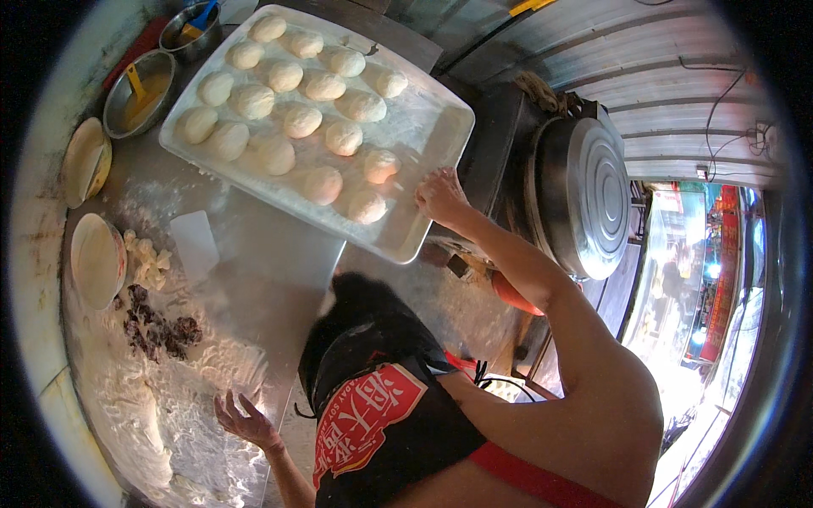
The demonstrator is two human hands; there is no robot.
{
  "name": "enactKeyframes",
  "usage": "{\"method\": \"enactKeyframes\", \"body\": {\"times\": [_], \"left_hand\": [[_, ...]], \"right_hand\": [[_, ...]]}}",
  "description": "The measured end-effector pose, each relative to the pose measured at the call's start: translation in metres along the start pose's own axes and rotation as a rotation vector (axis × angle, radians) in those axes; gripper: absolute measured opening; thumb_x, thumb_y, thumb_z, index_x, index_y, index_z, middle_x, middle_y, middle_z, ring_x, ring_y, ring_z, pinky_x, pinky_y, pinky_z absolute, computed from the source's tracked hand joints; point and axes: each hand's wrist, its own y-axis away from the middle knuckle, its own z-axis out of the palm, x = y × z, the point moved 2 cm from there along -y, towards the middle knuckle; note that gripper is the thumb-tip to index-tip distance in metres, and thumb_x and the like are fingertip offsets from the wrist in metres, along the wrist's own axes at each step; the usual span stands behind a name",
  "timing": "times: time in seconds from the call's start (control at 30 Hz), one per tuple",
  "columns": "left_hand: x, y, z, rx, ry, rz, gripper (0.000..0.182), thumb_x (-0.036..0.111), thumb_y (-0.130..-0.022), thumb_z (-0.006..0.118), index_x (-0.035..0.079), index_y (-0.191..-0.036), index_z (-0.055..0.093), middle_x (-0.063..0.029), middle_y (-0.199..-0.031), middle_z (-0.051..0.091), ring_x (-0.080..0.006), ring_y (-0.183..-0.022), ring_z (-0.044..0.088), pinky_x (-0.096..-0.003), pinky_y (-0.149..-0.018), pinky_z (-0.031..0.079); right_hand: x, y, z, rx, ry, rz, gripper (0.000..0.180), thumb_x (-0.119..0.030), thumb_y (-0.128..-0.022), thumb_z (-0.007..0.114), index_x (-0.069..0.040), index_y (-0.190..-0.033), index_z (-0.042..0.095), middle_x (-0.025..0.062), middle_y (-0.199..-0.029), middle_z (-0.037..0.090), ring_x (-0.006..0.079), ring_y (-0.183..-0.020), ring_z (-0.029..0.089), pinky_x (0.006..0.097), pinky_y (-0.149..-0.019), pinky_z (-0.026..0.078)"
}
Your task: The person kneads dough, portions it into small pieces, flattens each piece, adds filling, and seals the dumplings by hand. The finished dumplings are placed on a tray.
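Observation:
Curled fingers of my right hand (pixel 441 195) are at the right end of a metal baking tray (pixel 432 136). Whether they grip its rim or hover just over it, I cannot tell. Small white streaks show beside those fingers, and flour coats the tray. Several round dough balls (pixel 302 120) sit in rows across it. My left hand (pixel 249 420), fingers spread and holding nothing, is over the near edge of the floured metal worktop (pixel 267 273). Beyond this hand lie dark reddish-brown crumbly pieces (pixel 159 327), pale small pieces (pixel 147 259) and a white dough scraper (pixel 195 244).
Along the wall stand a white bowl (pixel 95 263), a yellowish bowl (pixel 87 164), a metal bowl (pixel 143 95) with yellow liquid and a yellow-handled brush, and a smaller metal container (pixel 190 32). A large lidded metal pot (pixel 587 197) stands right of the tray, beyond my arm.

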Motion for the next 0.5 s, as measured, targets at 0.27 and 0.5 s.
{"method": "enactKeyframes", "body": {"times": [0.27, 0.5], "left_hand": [[-0.014, -0.005, -0.01, -0.025, 0.031, -0.068, 0.034, 0.033, -0.104, 0.053, 0.009, -0.125, 0.065, -0.0144, -0.141, 0.05, -0.0309, -0.134, 0.045, -0.0524, -0.106, 0.037], [-0.026, -0.024, 0.001, 0.002, 0.056, -0.041, 0.04, 0.039, -0.104, 0.05, 0.008, -0.127, 0.063, -0.015, -0.147, 0.046, -0.0345, -0.138, 0.041, -0.0557, -0.108, 0.035]], "right_hand": [[0.033, 0.07, -0.052, 0.205, -0.571, 0.586, 0.011, -0.017, -0.077, 0.075, -0.01, -0.083, 0.069, 0.0081, -0.085, 0.07, 0.0281, -0.093, 0.065, 0.0475, -0.088, 0.046], [-0.027, 0.192, -0.029, -0.069, -0.592, 0.837, 0.024, -0.027, -0.088, 0.071, -0.008, -0.101, 0.072, 0.0133, -0.092, 0.073, 0.0277, -0.085, 0.071, 0.0407, -0.076, 0.054]]}}
